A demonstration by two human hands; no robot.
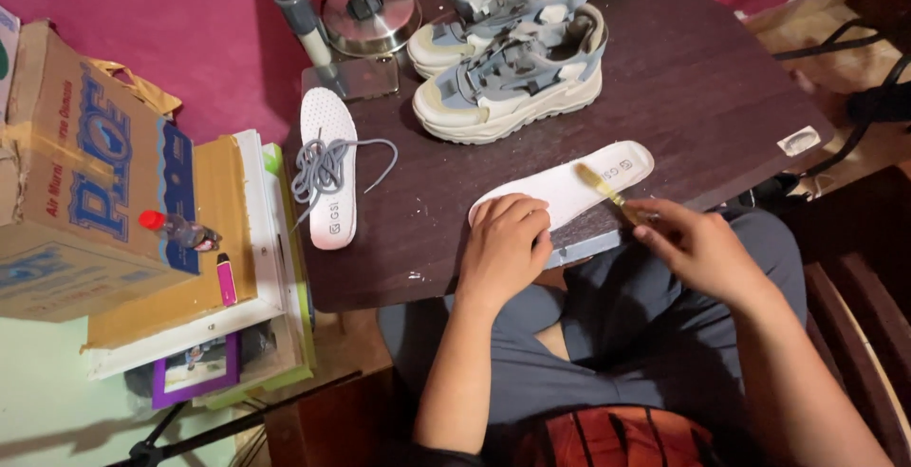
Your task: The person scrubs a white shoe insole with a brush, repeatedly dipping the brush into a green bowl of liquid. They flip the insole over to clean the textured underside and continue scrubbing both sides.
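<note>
Head view: the left hand (503, 244) lies flat, palm down, on the near end of a white insole (569, 192) at the near edge of the dark bench (702, 87), while the right hand (697, 249) is closed around a small brush (607, 190) whose bristles touch the insole. A second insole (328, 168) with a grey lace (327, 165) across it lies at the left; two grey-and-cream shoes (512, 83) stand at the far side.

Setting: a small home shoe-repair or shoe-cleaning workspace. Indicators: a dark wooden table (702, 78) bearing a pair of grey-and-cream sneakers (512, 83) at the far side, removed white insoles (327, 168), loose grey laces (327, 165); a cardboard box (76, 173) at left; magenta wall (190, 11) behind.
</note>
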